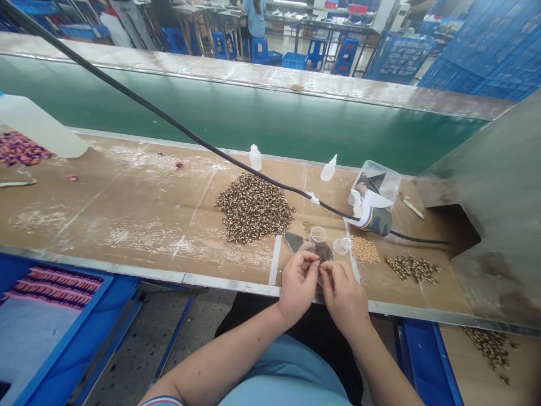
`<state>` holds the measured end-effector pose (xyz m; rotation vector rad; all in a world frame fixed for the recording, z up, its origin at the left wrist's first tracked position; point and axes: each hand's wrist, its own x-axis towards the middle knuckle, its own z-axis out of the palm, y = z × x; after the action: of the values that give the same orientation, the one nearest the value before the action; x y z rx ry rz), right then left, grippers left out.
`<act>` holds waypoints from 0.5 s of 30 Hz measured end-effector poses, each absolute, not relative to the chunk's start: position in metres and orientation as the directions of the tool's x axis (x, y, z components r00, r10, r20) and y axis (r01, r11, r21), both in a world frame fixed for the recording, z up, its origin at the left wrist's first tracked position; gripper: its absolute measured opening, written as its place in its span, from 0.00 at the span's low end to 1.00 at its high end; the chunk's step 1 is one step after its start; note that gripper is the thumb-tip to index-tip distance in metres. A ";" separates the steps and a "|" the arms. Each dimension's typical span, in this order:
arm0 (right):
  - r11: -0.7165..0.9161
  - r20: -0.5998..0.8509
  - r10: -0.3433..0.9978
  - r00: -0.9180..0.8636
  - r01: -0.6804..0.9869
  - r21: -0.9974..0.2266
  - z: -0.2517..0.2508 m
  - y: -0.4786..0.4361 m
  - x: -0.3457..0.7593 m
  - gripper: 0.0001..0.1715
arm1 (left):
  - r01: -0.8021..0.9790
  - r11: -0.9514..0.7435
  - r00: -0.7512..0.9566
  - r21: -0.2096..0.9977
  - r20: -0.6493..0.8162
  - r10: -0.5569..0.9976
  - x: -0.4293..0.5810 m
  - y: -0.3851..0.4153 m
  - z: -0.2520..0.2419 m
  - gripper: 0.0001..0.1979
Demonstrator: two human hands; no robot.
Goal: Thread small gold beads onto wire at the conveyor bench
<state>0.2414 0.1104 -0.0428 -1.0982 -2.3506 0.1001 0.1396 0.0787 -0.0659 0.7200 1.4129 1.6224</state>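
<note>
My left hand [299,282] and my right hand [344,290] meet close together near the front edge of the bench. Thumb and forefinger are pinched on each hand, and whatever lies between the fingertips is too small to make out. Just beyond them is a dark grey cloth piece [295,241], partly covered by my fingers. A small round clear cup [318,234] stands on it, with another clear cup [341,246] to its right. Further right lie a patch of tan beads [366,250] and a small pile of dark-and-gold pieces [412,268].
A large heap of dark-and-gold pieces [253,208] lies left of my hands. Two white squeeze bottles [255,158] stand behind. A black cable [190,135] crosses the view to a camouflage-wrapped bundle [380,221] beside a clear tub [391,175]. A metal panel [502,225] rises at right.
</note>
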 end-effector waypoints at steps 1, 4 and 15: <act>0.672 0.452 0.719 -0.528 0.693 -0.260 -0.043 0.110 0.241 0.17 | -0.241 -0.003 -0.476 0.971 -0.116 0.872 0.139 0.079 -0.065 0.02; 0.693 0.480 0.697 -0.533 0.674 -0.258 -0.043 0.110 0.241 0.16 | -0.280 0.002 -0.479 0.960 -0.142 0.866 0.139 0.080 -0.063 0.02; 0.609 0.409 0.793 -0.452 0.612 -0.504 -0.045 0.112 0.241 0.12 | -0.287 -0.002 -0.494 0.958 -0.147 0.857 0.139 0.079 -0.061 0.03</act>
<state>0.2414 0.1123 -0.0447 -1.1015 -2.2133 0.3785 0.1392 0.0795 -0.0611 0.6360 1.3902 1.6444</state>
